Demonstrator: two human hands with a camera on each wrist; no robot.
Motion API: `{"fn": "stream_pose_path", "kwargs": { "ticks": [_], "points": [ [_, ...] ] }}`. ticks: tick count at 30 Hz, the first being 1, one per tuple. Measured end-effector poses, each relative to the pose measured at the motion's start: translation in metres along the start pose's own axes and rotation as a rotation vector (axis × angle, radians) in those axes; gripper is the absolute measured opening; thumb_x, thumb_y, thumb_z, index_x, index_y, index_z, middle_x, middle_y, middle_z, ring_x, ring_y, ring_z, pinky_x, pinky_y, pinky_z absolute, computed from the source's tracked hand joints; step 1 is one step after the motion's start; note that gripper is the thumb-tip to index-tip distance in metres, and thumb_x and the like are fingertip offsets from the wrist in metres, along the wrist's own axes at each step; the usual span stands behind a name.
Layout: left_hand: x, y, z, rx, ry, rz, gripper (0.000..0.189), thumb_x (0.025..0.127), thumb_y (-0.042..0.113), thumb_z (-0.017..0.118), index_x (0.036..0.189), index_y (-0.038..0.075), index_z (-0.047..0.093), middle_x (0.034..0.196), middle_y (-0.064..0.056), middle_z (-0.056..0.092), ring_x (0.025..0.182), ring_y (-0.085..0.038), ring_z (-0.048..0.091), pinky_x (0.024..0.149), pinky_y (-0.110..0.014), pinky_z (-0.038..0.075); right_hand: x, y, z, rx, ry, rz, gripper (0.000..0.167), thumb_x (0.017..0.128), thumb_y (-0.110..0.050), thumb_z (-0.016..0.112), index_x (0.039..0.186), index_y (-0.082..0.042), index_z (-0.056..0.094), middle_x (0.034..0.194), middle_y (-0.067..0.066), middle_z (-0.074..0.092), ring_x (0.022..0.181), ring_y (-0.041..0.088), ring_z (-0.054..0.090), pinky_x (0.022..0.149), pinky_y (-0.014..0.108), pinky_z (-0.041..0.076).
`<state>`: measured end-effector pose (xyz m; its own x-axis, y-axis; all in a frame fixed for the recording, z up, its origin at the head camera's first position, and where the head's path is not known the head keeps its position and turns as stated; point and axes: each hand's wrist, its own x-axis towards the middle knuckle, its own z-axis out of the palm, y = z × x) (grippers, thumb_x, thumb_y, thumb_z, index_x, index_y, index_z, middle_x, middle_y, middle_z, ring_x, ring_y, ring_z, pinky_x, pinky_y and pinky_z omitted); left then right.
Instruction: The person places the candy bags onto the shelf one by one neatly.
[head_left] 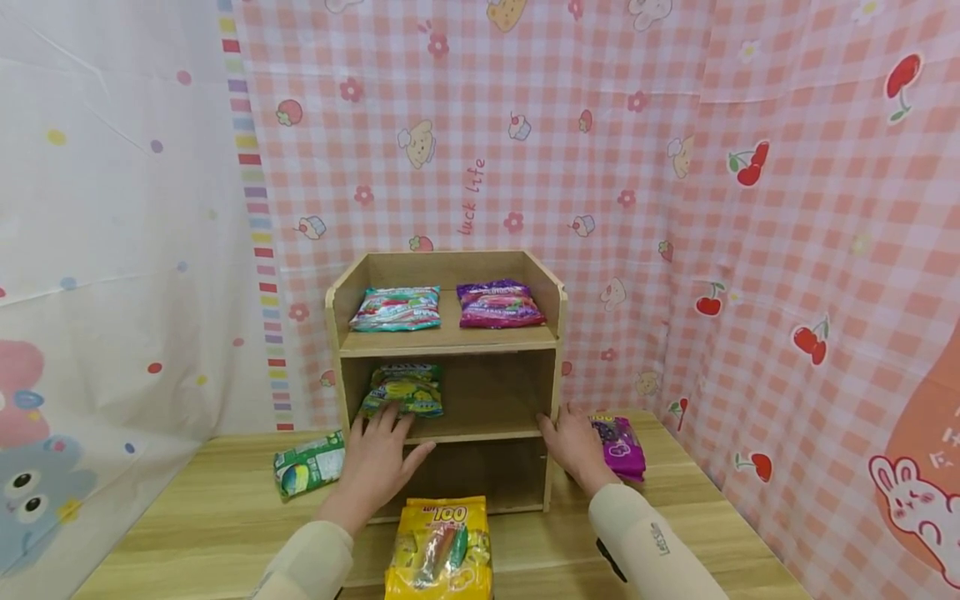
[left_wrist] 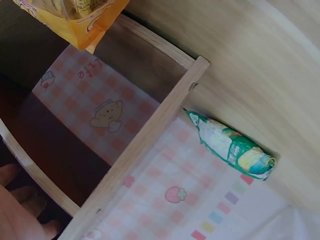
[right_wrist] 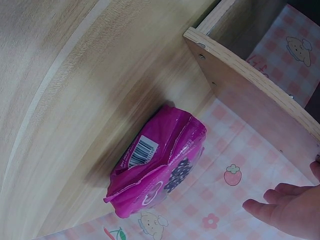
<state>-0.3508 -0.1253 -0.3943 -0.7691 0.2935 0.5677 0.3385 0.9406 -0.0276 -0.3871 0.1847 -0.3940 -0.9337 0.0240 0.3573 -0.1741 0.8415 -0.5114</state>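
A small wooden shelf unit stands before me with bags of sweets on it. My left hand reaches into its middle level, fingertips at the lower edge of a green-and-yellow candy bag. In the left wrist view only part of that left hand shows, inside the compartment; the bag is out of sight there. My right hand is at the unit's right side panel, a fingertip at its front edge. Its fingers look loosely extended in the right wrist view. A purple candy bag lies beside it on the table.
The top level bears a turquoise bag and a purple-red bag. A yellow candy bag stands in front of the unit. Left of the unit, a green-and-white bag lies on the wooden table. Patterned cloth hangs behind.
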Motion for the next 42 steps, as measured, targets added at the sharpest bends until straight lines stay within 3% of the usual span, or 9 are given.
{"fn": "stream_pose_path", "kwargs": {
  "ticks": [6,14,22,26,30,36,42],
  "points": [
    [-0.003,-0.006,0.000,0.001,0.229,0.026,0.054,0.092,0.049,0.066,0.125,0.006,0.066,0.131,-0.022,0.057,0.119,-0.039,0.054,0.101,-0.057,0.041,0.000,0.000,0.000,-0.005,0.002,0.004,0.053,0.103,-0.038,0.047,0.125,0.010,0.054,0.134,0.027,0.049,0.122,0.046,0.049,0.098,0.062,0.040],
    [-0.007,-0.016,0.004,-0.043,0.440,0.093,0.046,0.087,0.040,0.074,0.116,0.004,0.069,0.123,-0.023,0.059,0.110,-0.043,0.057,0.090,-0.058,0.048,0.000,0.001,0.001,0.001,0.017,-0.004,0.051,0.102,-0.037,0.049,0.121,0.010,0.056,0.132,0.027,0.050,0.121,0.046,0.050,0.097,0.062,0.041],
    [-0.007,-0.026,0.001,-0.070,0.645,0.128,0.056,0.102,0.052,0.046,0.114,0.001,0.066,0.122,-0.025,0.055,0.107,-0.043,0.055,0.080,-0.056,0.047,0.000,0.001,0.000,0.001,0.018,-0.014,0.049,0.103,-0.036,0.048,0.118,0.009,0.057,0.128,0.027,0.052,0.117,0.046,0.052,0.095,0.062,0.042],
    [-0.006,-0.029,0.001,-0.092,0.734,0.103,0.057,0.103,0.049,0.046,0.122,-0.003,0.059,0.122,-0.027,0.051,0.102,-0.044,0.053,0.076,-0.056,0.045,0.000,0.001,0.000,0.005,0.020,-0.013,0.047,0.102,-0.036,0.049,0.117,0.008,0.057,0.125,0.026,0.053,0.116,0.045,0.053,0.094,0.061,0.043],
    [-0.007,-0.034,0.002,-0.112,0.771,0.041,0.062,0.103,0.049,0.047,0.131,-0.005,0.050,0.125,-0.028,0.048,0.099,-0.045,0.051,0.075,-0.056,0.043,0.000,0.001,0.000,0.009,0.027,-0.017,0.046,0.102,-0.036,0.050,0.114,0.008,0.058,0.122,0.025,0.054,0.113,0.045,0.055,0.092,0.060,0.044],
    [-0.012,-0.041,0.003,-0.142,0.719,-0.073,0.076,0.101,0.056,0.043,0.141,-0.008,0.038,0.131,-0.031,0.043,0.106,-0.048,0.047,0.086,-0.060,0.041,-0.001,0.000,0.000,0.014,0.027,-0.018,0.046,0.102,-0.036,0.050,0.114,0.008,0.058,0.122,0.025,0.054,0.112,0.045,0.055,0.091,0.060,0.045],
    [-0.016,-0.046,0.005,-0.151,0.647,-0.188,0.084,0.099,0.062,0.041,0.144,-0.009,0.035,0.131,-0.032,0.043,0.111,-0.048,0.046,0.088,-0.061,0.041,-0.001,0.000,0.000,0.017,0.021,-0.018,0.052,0.102,-0.036,0.049,0.123,0.011,0.055,0.127,0.027,0.053,0.117,0.046,0.052,0.095,0.060,0.043]
  ]
}}
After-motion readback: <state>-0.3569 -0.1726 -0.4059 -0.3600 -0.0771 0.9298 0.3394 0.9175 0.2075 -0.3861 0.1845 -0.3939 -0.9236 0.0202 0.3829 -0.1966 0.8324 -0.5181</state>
